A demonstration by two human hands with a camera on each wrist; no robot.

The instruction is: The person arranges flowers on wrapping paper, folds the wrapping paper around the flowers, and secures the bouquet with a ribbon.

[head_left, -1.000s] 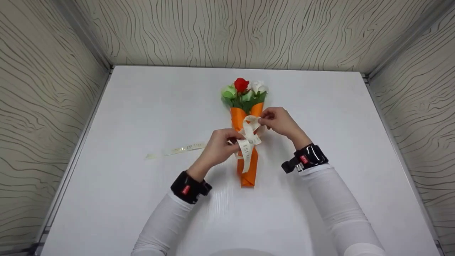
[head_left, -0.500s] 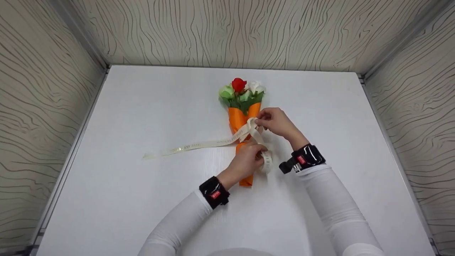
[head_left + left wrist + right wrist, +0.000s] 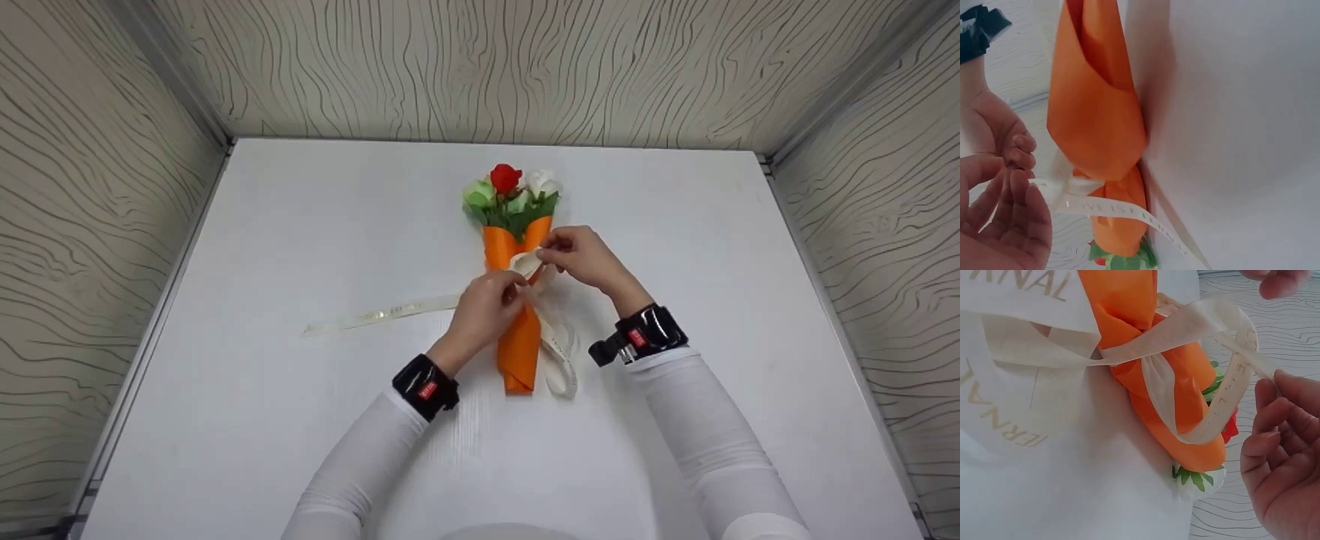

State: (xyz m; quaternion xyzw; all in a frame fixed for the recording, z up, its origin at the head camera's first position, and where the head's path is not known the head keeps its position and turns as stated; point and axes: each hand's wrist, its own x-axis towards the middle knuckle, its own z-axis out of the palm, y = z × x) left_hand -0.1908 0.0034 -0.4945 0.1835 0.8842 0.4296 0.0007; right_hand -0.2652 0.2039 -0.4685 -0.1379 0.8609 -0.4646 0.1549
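A bouquet wrapped in orange paper [image 3: 519,349] lies on the white table, flower heads toward the back. Cream ribbon with gold lettering [image 3: 1230,391] goes round its narrow waist. My right hand [image 3: 581,259] pinches a ribbon loop between thumb and fingers at the wrap's right side; the right wrist view shows the loop standing up. Over the wrap, just below that loop, is my left hand [image 3: 487,307], its fingers loosely bent and thumb close to them. No ribbon shows between its fingertips [image 3: 1278,284] in the right wrist view.
One ribbon tail [image 3: 397,310] stretches left across the table [image 3: 262,420]. The other tail [image 3: 559,349] lies crumpled right of the wrap. Red, white and green blooms [image 3: 506,180] stick out at the top. Patterned panels [image 3: 465,67] stand round the table.
My left hand carried a ribbon tail across to the right, let it go, and came back up over the wrap. My right hand keeps its pinch on the loop, nearly still.
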